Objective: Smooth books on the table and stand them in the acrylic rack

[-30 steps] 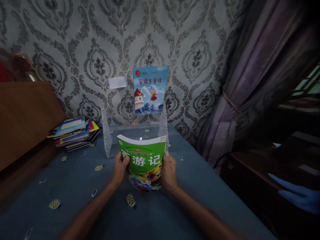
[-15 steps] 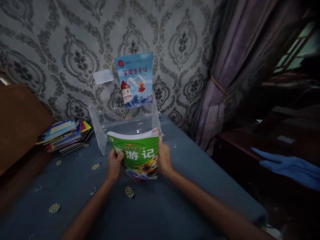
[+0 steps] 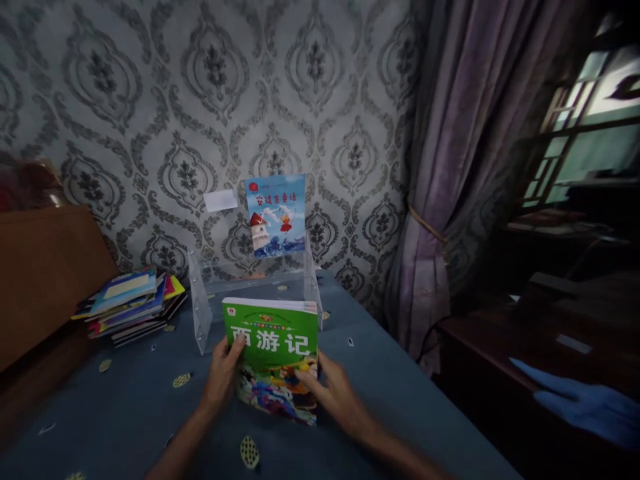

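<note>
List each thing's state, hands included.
Green 西游记 book: closed, held
Left hand: gripping book's left edge
Right hand: gripping its right edge, thumb on cover
Blue 安徒生童话 book: upright, front showing
Clear plastic rack: standing
Book stack: uneven
Purple curtain: tied back

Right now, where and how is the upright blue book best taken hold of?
Probably by its upper right edge, coming from the right: the blue rectangular book stands upright, that edge free above the right side of the clear plastic stand, with a white rectangular card close on its left. The right hand must first leave the green paperback book.
</note>
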Motion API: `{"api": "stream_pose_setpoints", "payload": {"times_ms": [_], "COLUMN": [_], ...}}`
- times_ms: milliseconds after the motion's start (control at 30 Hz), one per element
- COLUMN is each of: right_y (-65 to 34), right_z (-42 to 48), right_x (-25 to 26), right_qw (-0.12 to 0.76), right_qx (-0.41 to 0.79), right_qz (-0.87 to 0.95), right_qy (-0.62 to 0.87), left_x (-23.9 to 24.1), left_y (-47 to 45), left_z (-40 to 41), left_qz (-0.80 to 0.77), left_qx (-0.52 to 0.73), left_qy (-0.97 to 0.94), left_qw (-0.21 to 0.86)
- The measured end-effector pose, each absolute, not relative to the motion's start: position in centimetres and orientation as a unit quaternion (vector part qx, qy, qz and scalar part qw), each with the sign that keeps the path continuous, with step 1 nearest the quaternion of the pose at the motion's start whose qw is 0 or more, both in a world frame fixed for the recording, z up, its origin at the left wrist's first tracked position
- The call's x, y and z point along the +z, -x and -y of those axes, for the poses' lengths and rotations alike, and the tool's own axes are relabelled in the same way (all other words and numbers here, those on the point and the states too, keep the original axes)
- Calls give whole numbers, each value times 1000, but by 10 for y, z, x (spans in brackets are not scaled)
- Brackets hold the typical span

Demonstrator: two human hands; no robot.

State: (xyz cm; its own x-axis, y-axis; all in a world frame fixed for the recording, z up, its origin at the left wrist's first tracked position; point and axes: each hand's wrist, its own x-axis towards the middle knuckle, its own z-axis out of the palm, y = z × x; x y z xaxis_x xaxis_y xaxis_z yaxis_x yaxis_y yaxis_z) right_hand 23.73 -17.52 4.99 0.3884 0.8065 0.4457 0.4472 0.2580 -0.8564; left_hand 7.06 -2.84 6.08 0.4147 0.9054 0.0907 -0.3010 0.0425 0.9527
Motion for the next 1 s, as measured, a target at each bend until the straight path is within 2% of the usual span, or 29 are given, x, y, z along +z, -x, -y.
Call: {"api": "stream_pose_setpoints", "payload": {"times_ms": [100, 200, 367, 433, 600, 833, 1000], "right_y": [-249, -256, -258, -258, -267, -290, -286], "right_z": [185, 188, 182, 181, 176, 155, 158], "right_x": [46, 48, 51, 55, 82, 132, 97], "right_qw": [544, 545, 531, 520, 527, 531, 513], "right_qx": [159, 181, 313, 332, 321, 197, 209], "right_qz": [563, 583, 584, 585, 588, 576, 548], "right_qy": [602, 575, 528, 526, 524, 589, 627], "left_x": [64, 72, 79, 79, 93, 144, 100], "left_y": [-59, -48, -38, -37, -48, -82, -83], "left_z": [22, 16, 12, 12, 12, 2, 9], "left_qz": [-281, -268, -243, -249, -250, -221, -240], "left_qx": [387, 340, 253, 227, 253, 327, 309], "left_qy": [-568, -629, -721, -744, -767, -800, -786], "left_qw": [669, 646, 598, 578, 533, 451, 479]}}
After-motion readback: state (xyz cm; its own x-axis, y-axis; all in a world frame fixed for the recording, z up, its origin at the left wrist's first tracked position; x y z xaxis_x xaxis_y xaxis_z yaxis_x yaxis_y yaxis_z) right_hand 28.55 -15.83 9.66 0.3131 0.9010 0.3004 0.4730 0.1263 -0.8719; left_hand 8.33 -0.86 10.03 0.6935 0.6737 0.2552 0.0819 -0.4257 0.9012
